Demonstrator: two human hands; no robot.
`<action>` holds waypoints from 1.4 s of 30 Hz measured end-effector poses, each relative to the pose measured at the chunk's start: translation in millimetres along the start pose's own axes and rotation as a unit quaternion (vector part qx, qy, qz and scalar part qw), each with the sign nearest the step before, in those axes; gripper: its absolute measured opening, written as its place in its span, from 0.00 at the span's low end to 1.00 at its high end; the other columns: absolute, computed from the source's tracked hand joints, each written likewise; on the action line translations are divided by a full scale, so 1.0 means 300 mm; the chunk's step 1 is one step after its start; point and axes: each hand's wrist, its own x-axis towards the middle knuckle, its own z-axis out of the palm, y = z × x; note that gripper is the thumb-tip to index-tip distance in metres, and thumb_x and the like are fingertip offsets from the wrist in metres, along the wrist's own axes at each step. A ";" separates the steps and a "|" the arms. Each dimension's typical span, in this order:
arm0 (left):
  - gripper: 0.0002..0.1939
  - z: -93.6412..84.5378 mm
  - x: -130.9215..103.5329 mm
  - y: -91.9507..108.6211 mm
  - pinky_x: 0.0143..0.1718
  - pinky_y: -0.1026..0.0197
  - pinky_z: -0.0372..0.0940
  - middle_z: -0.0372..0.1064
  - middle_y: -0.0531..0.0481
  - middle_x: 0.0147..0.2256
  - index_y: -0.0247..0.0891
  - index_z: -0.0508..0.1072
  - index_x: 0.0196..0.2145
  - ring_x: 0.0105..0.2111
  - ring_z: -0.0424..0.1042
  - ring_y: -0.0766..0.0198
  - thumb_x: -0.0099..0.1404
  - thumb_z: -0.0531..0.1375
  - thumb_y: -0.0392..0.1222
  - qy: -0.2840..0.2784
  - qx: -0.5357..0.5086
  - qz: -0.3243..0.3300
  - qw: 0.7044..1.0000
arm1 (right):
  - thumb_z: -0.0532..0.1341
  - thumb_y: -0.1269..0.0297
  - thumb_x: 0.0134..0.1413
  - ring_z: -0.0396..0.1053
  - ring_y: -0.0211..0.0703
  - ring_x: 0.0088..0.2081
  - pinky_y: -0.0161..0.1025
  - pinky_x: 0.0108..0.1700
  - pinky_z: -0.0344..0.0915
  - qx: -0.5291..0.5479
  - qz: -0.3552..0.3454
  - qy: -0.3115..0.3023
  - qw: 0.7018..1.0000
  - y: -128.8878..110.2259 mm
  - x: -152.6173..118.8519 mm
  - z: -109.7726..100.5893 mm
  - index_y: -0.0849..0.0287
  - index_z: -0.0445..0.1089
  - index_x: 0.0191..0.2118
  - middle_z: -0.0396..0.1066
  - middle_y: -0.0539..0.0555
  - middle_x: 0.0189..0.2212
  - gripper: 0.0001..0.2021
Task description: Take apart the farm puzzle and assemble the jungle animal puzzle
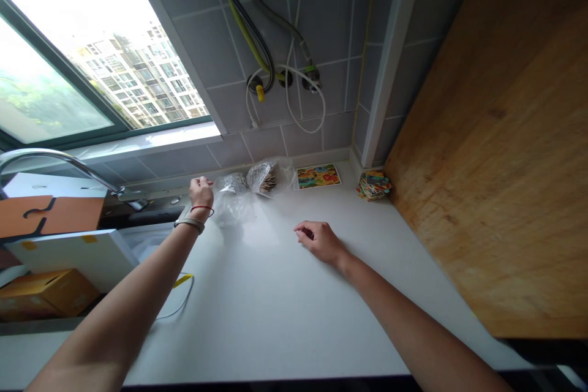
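Reaching forward, left hand [201, 192] curled

Contents of leftmost bag [233, 184] unclear

Before me on the white counter [257, 318], I see a crumpled clear bag [233, 182] with greyish contents too blurred to tell, its loose plastic spread toward me. Just right of it, another clear bag [275, 166] bulges around thin brown-edged pieces [268, 182]. Beside that, a colorful picture card [318, 176] lies flat; farther right sits an uneven pile of multicolored flat pieces [374, 185].
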 end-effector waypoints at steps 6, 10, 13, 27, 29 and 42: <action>0.14 -0.043 -0.191 0.145 0.54 0.55 0.68 0.72 0.42 0.50 0.39 0.63 0.49 0.53 0.73 0.59 0.77 0.43 0.46 0.108 -0.117 0.079 0.984 | 0.61 0.65 0.62 0.76 0.41 0.30 0.35 0.35 0.68 0.017 0.012 -0.001 1.000 -0.007 0.000 -0.003 0.59 0.80 0.42 0.80 0.52 0.28 0.10; 0.12 0.014 -0.471 0.227 0.51 0.52 0.69 0.74 0.43 0.48 0.41 0.67 0.50 0.50 0.74 0.55 0.76 0.52 0.49 -0.021 -0.261 0.232 0.937 | 0.61 0.63 0.63 0.77 0.43 0.35 0.37 0.37 0.71 0.018 0.003 0.007 1.000 -0.010 -0.004 -0.011 0.59 0.80 0.44 0.81 0.55 0.33 0.11; 0.20 0.085 -0.633 0.248 0.55 0.48 0.68 0.71 0.38 0.56 0.42 0.64 0.59 0.57 0.71 0.52 0.74 0.56 0.50 -0.188 -0.287 0.244 0.907 | 0.61 0.61 0.63 0.73 0.51 0.57 0.46 0.52 0.73 -0.018 -0.073 0.030 0.997 -0.023 -0.021 -0.013 0.56 0.69 0.63 0.73 0.62 0.59 0.23; 0.25 0.128 -0.767 0.259 0.59 0.48 0.72 0.76 0.42 0.55 0.41 0.69 0.61 0.55 0.76 0.51 0.66 0.58 0.37 -0.358 -0.264 0.254 0.859 | 0.75 0.43 0.45 0.22 0.73 0.75 0.70 0.74 0.30 -0.313 -0.214 -0.156 0.912 -0.061 -0.110 0.136 0.62 0.14 0.74 0.25 0.66 0.77 0.74; 0.23 0.142 -0.771 0.241 0.55 0.50 0.74 0.77 0.42 0.53 0.41 0.70 0.59 0.53 0.78 0.51 0.66 0.57 0.38 -0.349 -0.235 0.253 0.871 | 0.76 0.41 0.42 0.22 0.75 0.75 0.70 0.74 0.32 -0.309 -0.202 -0.176 0.913 -0.055 -0.110 0.131 0.63 0.16 0.75 0.25 0.67 0.77 0.76; 0.25 0.180 -0.720 0.200 0.57 0.49 0.67 0.76 0.41 0.51 0.42 0.69 0.63 0.51 0.73 0.51 0.77 0.48 0.56 -0.317 -0.274 0.322 0.849 | 0.56 0.57 0.69 0.57 0.53 0.71 0.53 0.70 0.58 -0.112 -0.105 0.026 0.988 -0.030 -0.037 -0.026 0.51 0.56 0.73 0.58 0.60 0.70 0.29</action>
